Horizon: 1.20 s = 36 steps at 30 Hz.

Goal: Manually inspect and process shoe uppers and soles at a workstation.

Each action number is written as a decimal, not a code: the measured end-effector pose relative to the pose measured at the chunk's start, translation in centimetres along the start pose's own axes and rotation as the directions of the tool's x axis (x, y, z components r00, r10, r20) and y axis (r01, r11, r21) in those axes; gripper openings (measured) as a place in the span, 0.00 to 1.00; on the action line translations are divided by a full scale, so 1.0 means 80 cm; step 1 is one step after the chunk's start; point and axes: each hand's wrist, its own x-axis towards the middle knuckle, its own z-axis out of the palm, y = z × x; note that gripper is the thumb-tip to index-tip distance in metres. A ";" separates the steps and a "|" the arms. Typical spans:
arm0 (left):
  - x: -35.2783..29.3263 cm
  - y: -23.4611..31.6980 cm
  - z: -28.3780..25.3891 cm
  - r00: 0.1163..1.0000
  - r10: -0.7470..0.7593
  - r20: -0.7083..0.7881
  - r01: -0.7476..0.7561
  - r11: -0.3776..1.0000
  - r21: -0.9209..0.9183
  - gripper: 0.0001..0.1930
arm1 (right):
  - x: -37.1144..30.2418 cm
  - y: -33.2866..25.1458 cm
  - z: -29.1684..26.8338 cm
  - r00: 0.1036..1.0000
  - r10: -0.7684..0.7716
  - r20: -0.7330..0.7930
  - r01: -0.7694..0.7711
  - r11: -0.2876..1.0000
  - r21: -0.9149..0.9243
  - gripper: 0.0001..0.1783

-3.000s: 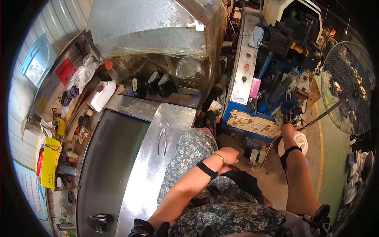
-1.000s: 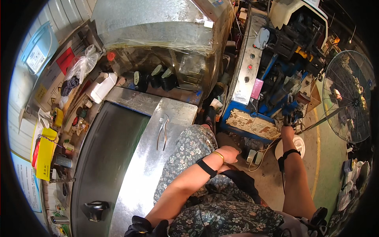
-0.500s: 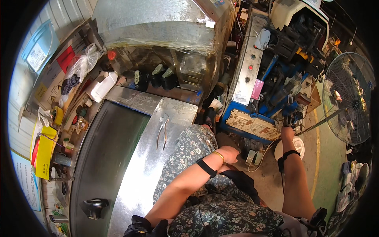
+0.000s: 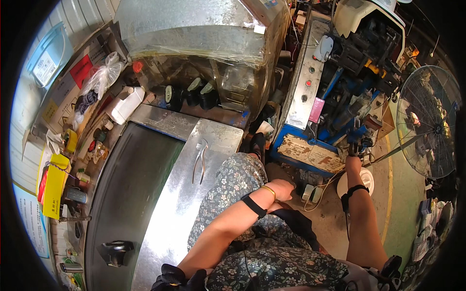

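Note:
My left hand (image 4: 283, 189) rests at my knees, its fingers curled downward; whatever they may close on is hidden beneath. A dark brown-grey object (image 4: 278, 173) shows just beyond it, its kind unclear. My right arm stretches out to the blue machine (image 4: 276, 147). There my right hand (image 4: 353, 163) touches dark metal parts at the machine's lower right corner, and its fingers are lost among them. Metal pliers (image 4: 199, 160) lie with spread handles on the steel plate (image 4: 167, 213) to my left, apart from both hands.
A dark conveyor belt (image 4: 131, 179) carries a glossy black piece (image 4: 115, 252). Several black pieces (image 4: 194, 93) stand by the metal housing (image 4: 194, 29). Right of me are a white bucket (image 4: 367, 183), cables (image 4: 318, 206) and a large fan (image 4: 427, 121). A yellow box (image 4: 57, 189) sits far left.
The black piece on the belt has shifted slightly away from me. Both hands stay where they were.

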 end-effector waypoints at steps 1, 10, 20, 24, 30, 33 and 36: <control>-0.001 -0.001 0.000 1.000 0.000 -0.006 0.000 1.000 -0.001 0.22 | 0.000 -0.002 0.001 1.000 -0.003 0.007 0.003 1.000 -0.008 0.24; 0.011 -0.002 0.009 0.992 0.098 -0.083 -0.099 0.995 -0.002 0.24 | 0.031 0.094 0.039 0.990 -0.059 -0.125 0.048 0.995 -0.092 0.22; -0.001 -0.013 0.012 0.998 0.036 -0.054 -0.036 0.999 -0.006 0.25 | -0.073 -0.044 -0.053 0.994 0.070 0.081 -0.079 0.990 0.120 0.17; 0.008 -0.005 0.006 0.999 0.030 -0.015 -0.030 0.999 0.015 0.26 | -0.050 -0.022 -0.043 0.997 0.075 0.032 -0.077 0.995 0.060 0.17; -0.001 -0.005 0.001 1.000 0.014 -0.006 -0.014 1.000 0.006 0.26 | -0.060 -0.033 -0.042 0.997 0.076 0.029 -0.078 0.993 0.088 0.18; 0.002 -0.004 0.004 1.000 0.009 0.002 -0.009 1.000 0.006 0.26 | -0.059 -0.027 -0.040 0.997 0.072 0.026 -0.075 0.991 0.109 0.18; 0.004 -0.006 0.006 1.000 0.009 -0.012 -0.010 1.000 -0.008 0.26 | -0.056 -0.031 -0.037 0.997 0.076 0.012 -0.077 0.991 0.112 0.18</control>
